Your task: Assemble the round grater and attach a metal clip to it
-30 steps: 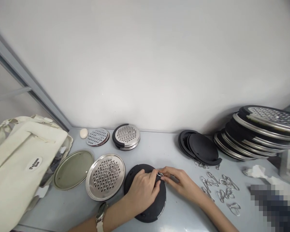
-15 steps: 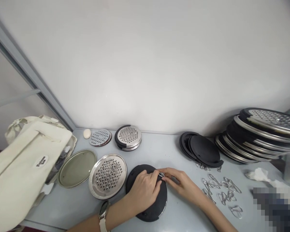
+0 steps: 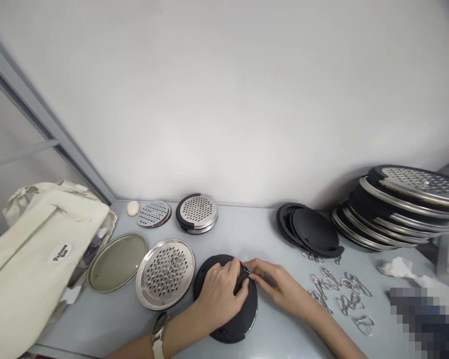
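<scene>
On the table in front of me lies a round black plastic disc [image 3: 245, 321] with a metal rim glinting at its lower right edge. My left hand [image 3: 219, 294], wearing a watch, rests across it, fingers and thumb closed on its upper right part. At that edge my right hand [image 3: 279, 284] pinches a small metal wire ring [image 3: 246, 270] against the disc, partly hidden by the fingertips. Left of the disc is a round metal grater plate [image 3: 166, 274]. Several loose wire rings [image 3: 346, 284] lie to the right of my right hand.
A greenish round plate [image 3: 115, 264] and a cream bag [image 3: 41, 264] are at the left. Along the wall are small grater discs [image 3: 153, 213], a black-edged grater stack [image 3: 199, 210], black plastic holders [image 3: 314, 232] and a tall grater stack [image 3: 407, 209]. White tissue [image 3: 396, 268] lies right.
Both hands remain at the disc's upper right edge. My left fingers and thumb have shifted slightly around that edge, and the ring sits a little lower. The view has moved slightly.
</scene>
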Available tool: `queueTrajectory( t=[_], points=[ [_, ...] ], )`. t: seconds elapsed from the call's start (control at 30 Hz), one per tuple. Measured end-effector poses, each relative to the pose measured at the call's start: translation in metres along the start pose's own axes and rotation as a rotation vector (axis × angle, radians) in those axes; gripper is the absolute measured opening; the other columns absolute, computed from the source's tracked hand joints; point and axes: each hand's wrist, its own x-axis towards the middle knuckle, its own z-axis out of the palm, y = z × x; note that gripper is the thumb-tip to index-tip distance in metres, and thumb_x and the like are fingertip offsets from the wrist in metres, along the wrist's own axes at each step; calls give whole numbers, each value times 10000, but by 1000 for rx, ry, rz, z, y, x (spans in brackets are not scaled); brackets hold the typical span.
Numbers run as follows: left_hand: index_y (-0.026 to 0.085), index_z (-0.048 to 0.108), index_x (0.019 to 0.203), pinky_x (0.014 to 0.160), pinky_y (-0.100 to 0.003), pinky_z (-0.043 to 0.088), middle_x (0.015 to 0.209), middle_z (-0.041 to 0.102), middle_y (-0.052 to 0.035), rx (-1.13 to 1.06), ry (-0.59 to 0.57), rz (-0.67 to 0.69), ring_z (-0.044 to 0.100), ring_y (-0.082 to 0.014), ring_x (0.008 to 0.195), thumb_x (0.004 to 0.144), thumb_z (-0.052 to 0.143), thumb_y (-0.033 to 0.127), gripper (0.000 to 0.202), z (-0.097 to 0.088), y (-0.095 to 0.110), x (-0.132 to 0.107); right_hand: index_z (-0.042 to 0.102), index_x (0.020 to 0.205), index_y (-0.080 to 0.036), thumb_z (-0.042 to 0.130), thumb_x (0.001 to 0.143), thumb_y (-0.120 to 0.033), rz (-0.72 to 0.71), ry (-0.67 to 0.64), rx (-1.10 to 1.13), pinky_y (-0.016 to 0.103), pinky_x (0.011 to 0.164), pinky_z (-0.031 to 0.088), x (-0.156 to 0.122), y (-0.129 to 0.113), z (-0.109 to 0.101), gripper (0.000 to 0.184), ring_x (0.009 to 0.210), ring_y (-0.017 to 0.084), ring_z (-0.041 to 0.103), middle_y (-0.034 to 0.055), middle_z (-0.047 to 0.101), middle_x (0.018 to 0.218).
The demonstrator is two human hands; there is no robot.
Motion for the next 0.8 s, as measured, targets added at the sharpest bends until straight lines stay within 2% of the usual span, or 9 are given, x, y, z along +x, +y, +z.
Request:
queueTrajectory(
  t=[0.13, 0.3, 0.47, 0.6, 0.73, 0.8],
  points=[
    [221, 433, 879, 675, -336, 423, 791, 611, 11, 2, -10, 9, 586, -197, 713, 858, 507, 204, 79, -2, 0, 1, 573, 1181, -216, 404, 984, -379, 12, -20, -33, 242, 620, 427, -1, -1, 0, 307, 628, 140, 530, -16, 589, 714],
    [222, 428, 878, 671, -330, 411, 785, 600, 13, 9, -16, 20, 582, -196, 712, 864, 503, 207, 78, -2, -1, 0, 549, 1103, -213, 381, 994, -388, 23, -38, -31, 231, 566, 362, -1, 2, 1, 266, 567, 122, 454, -47, 498, 638],
    [223, 417, 868, 657, -327, 404, 767, 586, 13, 23, -14, 38, 571, -194, 693, 868, 497, 206, 82, -2, -2, 0, 514, 1104, -210, 395, 993, -393, 24, -16, 16, 239, 620, 394, 0, 8, 3, 246, 630, 135, 506, -36, 543, 686],
    [224, 411, 856, 653, -326, 404, 758, 582, 14, 22, -18, 40, 567, -190, 684, 867, 498, 203, 90, -3, -2, 2, 525, 1035, -208, 421, 986, -381, 12, -7, 56, 251, 680, 435, 1, 10, 3, 209, 688, 149, 558, -17, 590, 730],
    [224, 416, 864, 661, -330, 407, 772, 588, 13, 25, -19, 35, 573, -191, 698, 874, 496, 206, 83, -3, -2, 3, 549, 1050, -212, 423, 988, -340, -28, 6, 110, 271, 821, 460, 2, 10, 3, 191, 890, 169, 622, 39, 661, 963],
    [224, 414, 863, 667, -332, 408, 773, 589, 13, 25, -18, 34, 577, -193, 704, 875, 498, 214, 85, -2, -3, 2, 561, 1062, -213, 421, 988, -324, -34, 15, 103, 276, 845, 459, 2, 9, 3, 194, 944, 175, 621, 51, 660, 1029]
  ],
)
